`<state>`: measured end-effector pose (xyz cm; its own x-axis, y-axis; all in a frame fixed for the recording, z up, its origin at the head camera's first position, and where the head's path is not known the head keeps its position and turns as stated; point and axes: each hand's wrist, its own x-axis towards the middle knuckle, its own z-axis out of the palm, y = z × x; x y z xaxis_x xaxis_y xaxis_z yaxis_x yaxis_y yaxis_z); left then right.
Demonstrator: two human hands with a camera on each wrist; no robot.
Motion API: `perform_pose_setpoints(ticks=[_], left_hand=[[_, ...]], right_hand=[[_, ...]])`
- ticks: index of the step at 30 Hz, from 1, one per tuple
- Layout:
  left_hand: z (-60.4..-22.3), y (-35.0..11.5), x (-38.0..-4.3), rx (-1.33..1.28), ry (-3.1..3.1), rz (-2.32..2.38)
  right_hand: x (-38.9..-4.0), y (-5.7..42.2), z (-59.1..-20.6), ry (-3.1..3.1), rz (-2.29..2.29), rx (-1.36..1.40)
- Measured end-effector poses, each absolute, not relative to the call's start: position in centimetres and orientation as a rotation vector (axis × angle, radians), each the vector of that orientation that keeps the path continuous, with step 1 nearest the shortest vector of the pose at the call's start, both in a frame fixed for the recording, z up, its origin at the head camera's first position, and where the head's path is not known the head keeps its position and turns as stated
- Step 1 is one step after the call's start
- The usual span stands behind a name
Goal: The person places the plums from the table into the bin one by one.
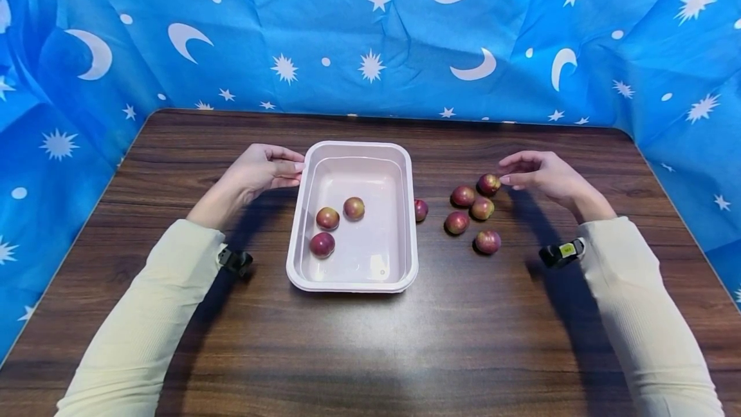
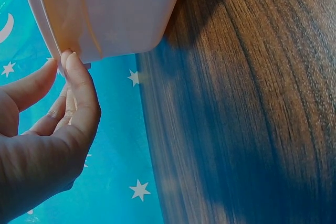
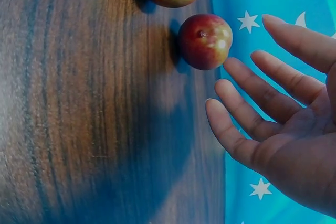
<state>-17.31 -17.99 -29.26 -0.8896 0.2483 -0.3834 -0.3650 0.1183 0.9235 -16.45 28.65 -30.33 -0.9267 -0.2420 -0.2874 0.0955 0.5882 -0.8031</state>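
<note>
A white rectangular plastic tray (image 1: 384,224) stands on the table with three red-green plums (image 1: 327,218) in it. At its far left edge, my left hand (image 1: 262,171) pinches the rim between thumb and fingers; the left wrist view shows the fingertips on the tray's outer side (image 2: 126,14). Right of the tray lie several loose plums (image 1: 463,196). My right hand (image 1: 544,176) is beside the farthest one, a dark red plum (image 1: 489,184), with its fingers spread and relaxed. In the right wrist view the fingers (image 3: 262,87) are close to that plum (image 3: 205,42) and hold nothing.
The dark wood-grain table (image 1: 359,352) ends at a far edge against a blue cloth (image 1: 347,31) with white moons and stars. One plum (image 1: 420,210) lies close against the tray's right side, partly hidden by it.
</note>
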Motion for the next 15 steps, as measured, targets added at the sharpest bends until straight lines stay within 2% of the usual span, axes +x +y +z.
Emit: perform_pose_setpoints(ticks=[15], left_hand=[[-29.2,-18.0,-17.3,-0.109,1.948,1.829]], right_hand=[[-16.6,28.3,-31.5,2.424,-1.298,-0.084]])
